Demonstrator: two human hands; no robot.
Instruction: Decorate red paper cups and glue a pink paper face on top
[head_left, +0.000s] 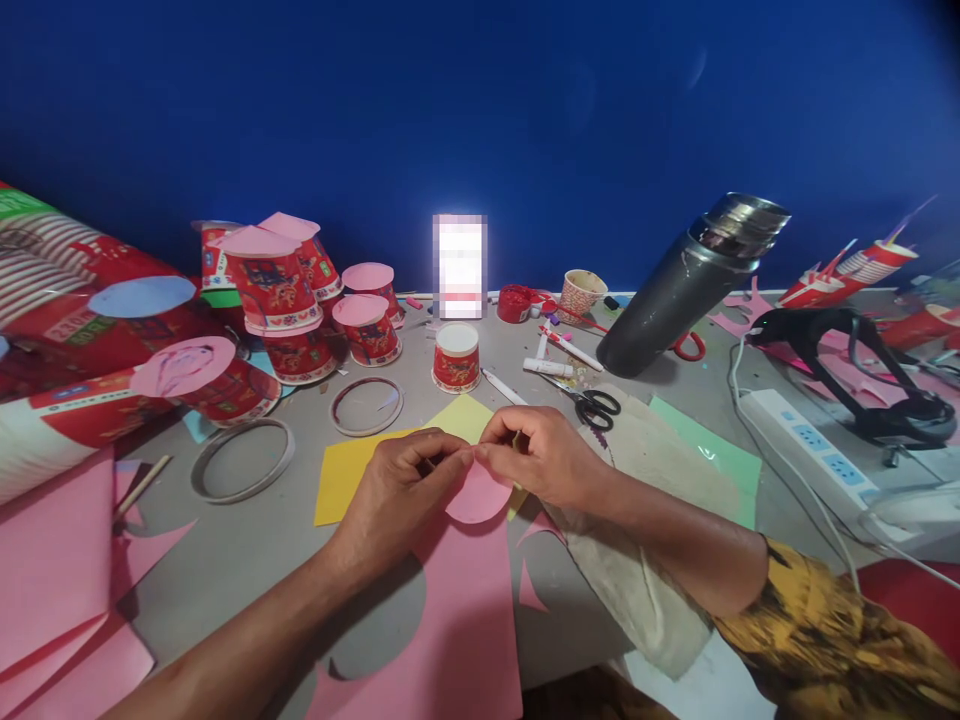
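Between my hands is a pink paper circle [477,500], pinched at its far edge. My left hand [409,485] is closed on the circle's upper left, thumb and forefinger together. From the right, my right hand [544,455] pinches the same edge, its fingertips touching the left ones. Below the circle lies a cut pink sheet [472,620], with yellow paper [341,480] under the left hand. Just beyond my hands a red paper cup [456,360] stands upside down, and a white pen [501,386] lies beside it.
Several red cups topped with pink circles [262,242] stand at left, near stacked cups [75,270] and tape rings [244,462]. Black-handled scissors [596,408], a cloth [637,540], a leaning dark flask [682,285] and a power strip [817,450] are at right.
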